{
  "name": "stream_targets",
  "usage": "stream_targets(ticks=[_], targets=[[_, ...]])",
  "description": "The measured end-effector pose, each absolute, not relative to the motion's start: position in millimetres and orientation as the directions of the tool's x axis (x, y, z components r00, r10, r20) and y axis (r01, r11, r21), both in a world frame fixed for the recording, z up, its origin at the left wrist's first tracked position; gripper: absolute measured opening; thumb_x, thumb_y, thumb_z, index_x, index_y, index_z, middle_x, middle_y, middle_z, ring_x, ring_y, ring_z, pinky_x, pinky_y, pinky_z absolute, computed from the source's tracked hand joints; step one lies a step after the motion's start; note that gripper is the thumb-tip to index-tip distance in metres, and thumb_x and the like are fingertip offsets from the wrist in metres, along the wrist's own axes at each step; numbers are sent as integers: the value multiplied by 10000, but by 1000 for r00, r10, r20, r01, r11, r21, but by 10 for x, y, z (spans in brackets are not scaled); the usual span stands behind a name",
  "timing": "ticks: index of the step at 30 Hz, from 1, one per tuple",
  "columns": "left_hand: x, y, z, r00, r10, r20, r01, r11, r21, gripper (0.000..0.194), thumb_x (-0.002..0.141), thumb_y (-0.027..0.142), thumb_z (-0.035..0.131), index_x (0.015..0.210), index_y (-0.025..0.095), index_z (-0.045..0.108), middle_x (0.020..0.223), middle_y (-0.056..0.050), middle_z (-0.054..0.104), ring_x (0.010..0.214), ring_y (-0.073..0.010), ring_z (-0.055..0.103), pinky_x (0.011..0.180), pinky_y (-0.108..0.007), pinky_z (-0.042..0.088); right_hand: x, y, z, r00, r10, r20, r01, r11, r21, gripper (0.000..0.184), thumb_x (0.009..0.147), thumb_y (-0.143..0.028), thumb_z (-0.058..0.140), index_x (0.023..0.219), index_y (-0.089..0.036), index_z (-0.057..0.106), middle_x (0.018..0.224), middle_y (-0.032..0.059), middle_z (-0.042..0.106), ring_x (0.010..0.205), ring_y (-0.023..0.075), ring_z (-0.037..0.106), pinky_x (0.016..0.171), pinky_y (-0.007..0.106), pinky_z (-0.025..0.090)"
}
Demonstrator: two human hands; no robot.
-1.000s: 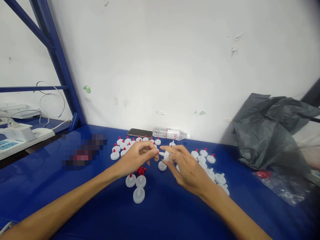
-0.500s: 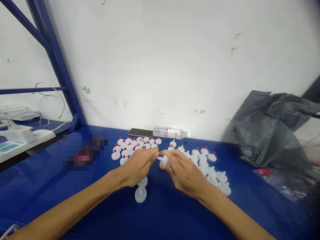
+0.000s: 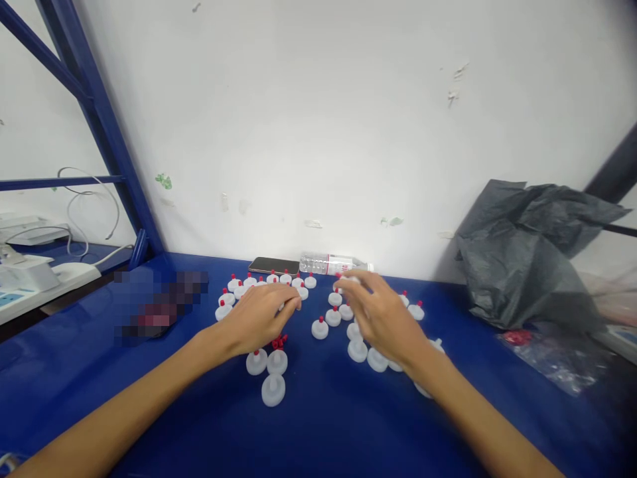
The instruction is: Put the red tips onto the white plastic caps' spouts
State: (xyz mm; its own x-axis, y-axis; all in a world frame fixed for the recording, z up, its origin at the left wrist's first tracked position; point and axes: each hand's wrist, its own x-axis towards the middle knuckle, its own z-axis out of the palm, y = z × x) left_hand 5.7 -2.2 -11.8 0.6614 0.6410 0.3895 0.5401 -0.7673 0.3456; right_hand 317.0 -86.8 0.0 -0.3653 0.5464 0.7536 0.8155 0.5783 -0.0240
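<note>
My right hand [image 3: 381, 315] is at the back of the right-hand group, its fingers closed on a white round nozzle cap [image 3: 349, 280] with a red tip, partly hidden by the fingers. My left hand [image 3: 261, 317] hovers palm down over the left group, thumb and fingertips together; what they hold, if anything, is hidden. Small red tips [image 3: 279, 342] lie in a loose pile just below it. Near them stand a red-tipped white cap [image 3: 256, 362] and two plain ones, including the front cap [image 3: 273, 390]. Bare white caps [image 3: 357, 350] sit under my right hand.
A dark phone [image 3: 273, 266] and a clear water bottle [image 3: 333, 263] lie along the wall. Right, a grey plastic bag [image 3: 527, 252] stands behind a clear bag [image 3: 552, 362] with red pieces. A power strip [image 3: 74, 275] and blue frame [image 3: 107, 119] are left.
My hands were close together at a white cap in the right one; now they are apart. The right has moved back and right, the left slightly left, uncovering the red pile.
</note>
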Motion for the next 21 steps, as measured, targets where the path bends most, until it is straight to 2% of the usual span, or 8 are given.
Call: stream_targets(ticks=[2,4,7,9,13,16,18,21], targets=[[-9,67,-133,696,642,322,583,-767,267,313,1269,333,666,996,262,800,1031,-66,869,993,-299,765,897,-403,493,3343,-809,18,-237,630,739,862,488,-140,359,1269,-234,571,1437,-289,883,1465,141,938,1267,324,958,1090,497,831],[-63,141,-150,726,643,243,606,-765,216,286,1227,327,794,949,260,816,999,-62,855,1010,-306,746,875,-398,464,3491,-760,39,-131,730,671,897,375,-233,438,1318,-348,498,1530,-244,868,1520,173,944,1372,350,945,1204,544,799],[-105,195,-170,726,665,174,639,-746,186,256,1180,300,884,929,264,849,998,-61,866,1066,-323,740,850,-399,430,3652,-709,67,-92,839,537,926,271,-264,573,1338,-412,409,1609,-174,854,1641,226,916,1575,387,868,1398,629,688],[-110,192,-179,726,671,152,641,-740,203,203,1163,285,907,962,269,888,1041,-64,892,1115,-329,752,863,-398,438,3728,-685,69,-108,871,479,934,254,-253,591,1334,-420,409,1570,-164,887,1639,229,921,1609,392,851,1448,646,642],[-105,144,-188,731,670,131,619,-732,284,135,1122,331,980,1007,278,933,1089,-61,897,1116,-316,772,897,-390,467,3823,-651,16,-88,919,385,948,196,-251,618,1342,-458,401,1602,-185,891,1636,203,930,1628,394,845,1465,682,620],[-104,123,-195,710,691,135,636,-711,300,194,1039,374,1066,964,277,916,1061,-49,856,1054,-305,758,867,-382,469,3847,-638,-44,-79,943,324,954,166,-250,624,1348,-509,404,1638,-232,882,1701,168,902,1689,393,803,1485,714,595],[-103,129,-206,704,700,123,645,-702,304,210,997,359,1088,936,277,903,1051,-45,839,1022,-301,750,852,-381,473,3848,-634,-78,-85,951,297,955,163,-247,638,1351,-532,387,1560,-260,924,1653,152,930,1652,394,829,1470,728,607],[-100,153,-234,714,692,104,626,-698,347,161,989,270,1056,929,283,908,1044,-44,844,1013,-303,755,876,-384,487,3849,-629,-103,-102,955,280,956,172,-239,683,1350,-555,358,1310,-287,986,1406,126,1011,1454,377,925,1404,708,665]])
